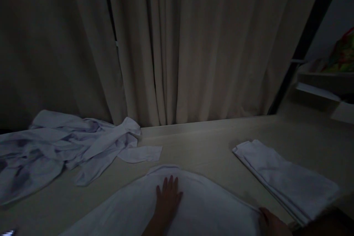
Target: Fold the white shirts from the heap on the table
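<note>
A white shirt point(212, 199) lies spread out before me, its collar point(163, 169) pointing away toward the curtain. My left hand point(168, 196) rests flat on the cloth just below the collar, fingers spread. At the right side of the shirt, my right hand point(272, 223) is closed on the garment's edge, thumb on top; its other fingers are mostly hidden. The lower part of the shirt runs out of the picture.
Crumpled white clothes point(83, 140) are heaped at the left. A folded stack of white cloth point(287, 177) lies on the pale table point(193, 140) at the right. Beige curtains point(199, 51) hang behind the table. A shelf point(326, 79) stands at far right.
</note>
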Available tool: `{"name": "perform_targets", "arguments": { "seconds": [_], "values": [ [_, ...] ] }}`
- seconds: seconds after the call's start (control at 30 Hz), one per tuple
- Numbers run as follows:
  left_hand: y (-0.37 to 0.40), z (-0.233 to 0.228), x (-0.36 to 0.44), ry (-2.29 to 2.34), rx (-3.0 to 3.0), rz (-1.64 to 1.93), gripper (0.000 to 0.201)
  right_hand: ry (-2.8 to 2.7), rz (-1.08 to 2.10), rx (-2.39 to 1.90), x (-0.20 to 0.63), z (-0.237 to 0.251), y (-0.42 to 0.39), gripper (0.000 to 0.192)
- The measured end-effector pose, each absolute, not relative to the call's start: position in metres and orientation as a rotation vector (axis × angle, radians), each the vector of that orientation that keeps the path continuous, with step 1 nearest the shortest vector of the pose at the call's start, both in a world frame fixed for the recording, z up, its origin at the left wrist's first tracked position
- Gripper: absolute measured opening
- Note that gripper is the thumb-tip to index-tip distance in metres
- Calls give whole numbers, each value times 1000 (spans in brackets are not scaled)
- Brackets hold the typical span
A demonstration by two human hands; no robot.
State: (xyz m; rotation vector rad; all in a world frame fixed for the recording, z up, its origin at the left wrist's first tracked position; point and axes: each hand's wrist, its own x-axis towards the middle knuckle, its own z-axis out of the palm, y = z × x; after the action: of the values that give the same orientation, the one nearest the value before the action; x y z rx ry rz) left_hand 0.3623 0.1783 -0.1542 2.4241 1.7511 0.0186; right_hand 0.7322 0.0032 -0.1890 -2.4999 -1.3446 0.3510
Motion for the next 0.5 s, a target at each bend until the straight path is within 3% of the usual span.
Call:
{"name": "perform_targets", "arguments": {
  "seconds": [0.17, 0.33, 0.5],
  "values": [
    [199, -165, 358, 1863, 2309, -93, 90, -1357, 157, -2460, 740, -112, 67, 42],
    [215, -167, 341, 1957, 2277, -111, 89, -1529, -79, -2392, 697, -52, 142, 35],
    [222, -171, 333, 1998, 2288, -94, 88, -1938, -110, -2334, 706, -65, 123, 34]
  ]
}}
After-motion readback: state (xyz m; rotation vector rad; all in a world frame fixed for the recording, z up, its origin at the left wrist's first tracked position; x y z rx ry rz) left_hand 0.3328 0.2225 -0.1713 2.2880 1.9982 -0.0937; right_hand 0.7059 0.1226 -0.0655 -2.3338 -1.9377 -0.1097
